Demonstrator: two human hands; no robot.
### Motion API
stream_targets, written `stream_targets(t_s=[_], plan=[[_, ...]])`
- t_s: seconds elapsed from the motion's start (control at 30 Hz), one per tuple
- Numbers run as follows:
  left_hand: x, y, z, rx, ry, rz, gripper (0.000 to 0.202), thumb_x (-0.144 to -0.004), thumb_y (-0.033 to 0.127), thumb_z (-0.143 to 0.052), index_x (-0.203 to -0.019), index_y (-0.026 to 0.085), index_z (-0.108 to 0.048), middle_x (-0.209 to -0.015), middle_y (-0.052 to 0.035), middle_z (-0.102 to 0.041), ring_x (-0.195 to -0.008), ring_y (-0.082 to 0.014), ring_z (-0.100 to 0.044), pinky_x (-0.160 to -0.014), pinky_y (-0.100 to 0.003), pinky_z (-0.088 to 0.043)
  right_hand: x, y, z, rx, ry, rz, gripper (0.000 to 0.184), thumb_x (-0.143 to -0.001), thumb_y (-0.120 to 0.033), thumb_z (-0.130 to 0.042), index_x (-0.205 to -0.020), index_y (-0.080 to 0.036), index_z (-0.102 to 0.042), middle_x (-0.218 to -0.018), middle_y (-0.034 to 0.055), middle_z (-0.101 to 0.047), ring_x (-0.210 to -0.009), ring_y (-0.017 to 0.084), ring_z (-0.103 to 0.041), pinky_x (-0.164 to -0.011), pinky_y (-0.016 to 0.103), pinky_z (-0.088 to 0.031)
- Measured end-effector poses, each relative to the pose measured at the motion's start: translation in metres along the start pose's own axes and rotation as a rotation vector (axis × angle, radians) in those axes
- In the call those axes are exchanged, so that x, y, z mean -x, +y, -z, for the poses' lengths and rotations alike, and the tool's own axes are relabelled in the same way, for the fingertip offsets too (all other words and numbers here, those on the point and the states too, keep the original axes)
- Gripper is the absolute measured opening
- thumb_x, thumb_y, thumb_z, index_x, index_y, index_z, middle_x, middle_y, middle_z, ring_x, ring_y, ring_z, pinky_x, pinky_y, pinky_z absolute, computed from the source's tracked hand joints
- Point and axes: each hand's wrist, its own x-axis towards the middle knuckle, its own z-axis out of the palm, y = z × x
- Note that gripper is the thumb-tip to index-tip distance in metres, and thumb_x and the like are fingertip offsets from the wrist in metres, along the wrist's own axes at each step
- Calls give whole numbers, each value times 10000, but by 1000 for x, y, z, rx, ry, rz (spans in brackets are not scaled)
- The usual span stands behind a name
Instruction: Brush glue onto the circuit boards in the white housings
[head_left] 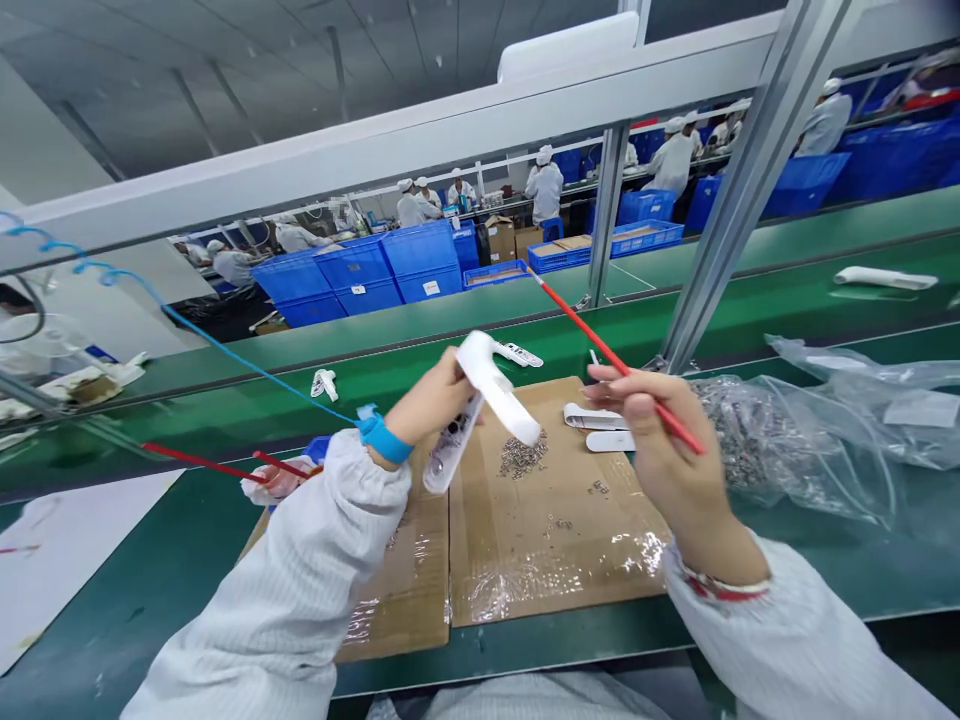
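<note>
My left hand is closed around a bent white plastic housing, raised above the cardboard. A long white piece with dark markings hangs below the same hand; whether it is joined to the housing I cannot tell. My right hand grips a slim red stick with a pale tip, which slants up and away to the left. Beneath the housing lies a pile of small metal parts on the cardboard sheet. Two white housing pieces rest near my right fingers.
Clear bags of small metal parts lie at right. More red sticks lean at left. A blue coiled cord runs to my left wrist strap. Behind the green belt, a metal post rises; people in white work near blue bins.
</note>
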Motion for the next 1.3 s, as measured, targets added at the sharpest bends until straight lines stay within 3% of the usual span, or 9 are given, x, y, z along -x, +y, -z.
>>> stream_targets(t_s=[0.17,0.33,0.47,0.57,0.73,0.83,0.97,1.1,1.3], plan=[[16,-10,-25,367,-129,332,320,-884,316,-523,-1164,171,-470,-872,-66,-648,-650,-186,-676,-653,-358,-578,-10,21,-4,390,-44,155,202,-952,-336,-473,-1010,-206,-616,-919,43,-649,-858,180,-624,-758,329,-507],[30,-26,1,566,43,560,274,-863,137,-539,-1127,150,-468,-952,-89,-663,-732,-182,-691,-580,-263,-565,-21,31,20,714,-36,483,399,-967,-456,-375,-876,-196,-664,-900,86,-535,-921,224,-556,-762,373,-480],[42,-40,21,519,83,539,323,-852,147,-562,-1165,174,-489,-1024,-82,-652,-756,-165,-688,-576,-226,-558,-32,23,21,772,-294,660,394,-979,-437,-361,-761,-181,-568,-781,58,-570,-788,194,-576,-699,330,-457],[51,-45,30,457,23,466,336,-828,186,-613,-1149,216,-517,-1113,-54,-625,-796,-147,-683,-557,-174,-531,-32,22,4,966,-610,517,247,-972,-305,-412,-823,-180,-564,-720,9,-590,-570,132,-529,-498,255,-331],[60,-43,37,461,28,435,409,-817,207,-637,-1189,210,-468,-877,-22,-632,-767,-150,-678,-600,-186,-530,-21,53,-20,1364,-1125,55,107,-883,-180,-533,-848,-149,-630,-799,61,-624,-675,176,-601,-500,247,-317],[63,-38,40,441,57,448,386,-824,213,-626,-1176,186,-471,-804,-23,-632,-681,-143,-666,-542,-184,-516,-15,76,-22,1400,-1198,-5,111,-838,-121,-567,-758,-125,-644,-733,90,-624,-652,200,-614,-511,252,-358],[66,-24,52,376,137,501,265,-832,263,-610,-1053,178,-494,-740,-40,-648,-486,-123,-600,-387,-177,-445,-13,94,-39,1367,-1247,-6,134,-849,-68,-530,-833,-130,-647,-782,99,-639,-729,224,-631,-600,283,-441],[74,-8,65,348,227,491,203,-842,342,-582,-955,183,-526,-729,-62,-663,-442,-130,-582,-354,-189,-442,-20,112,-94,1284,-1325,-9,101,-910,-174,-539,-943,-129,-624,-903,70,-629,-822,184,-616,-715,315,-504],[97,-3,64,341,244,515,189,-838,356,-582,-814,176,-528,-613,-46,-619,-474,-149,-594,-432,-232,-512,-23,146,-176,1173,-1468,-31,281,-917,-331,-567,-1108,-126,-569,-1087,82,-582,-939,191,-592,-810,379,-520]])
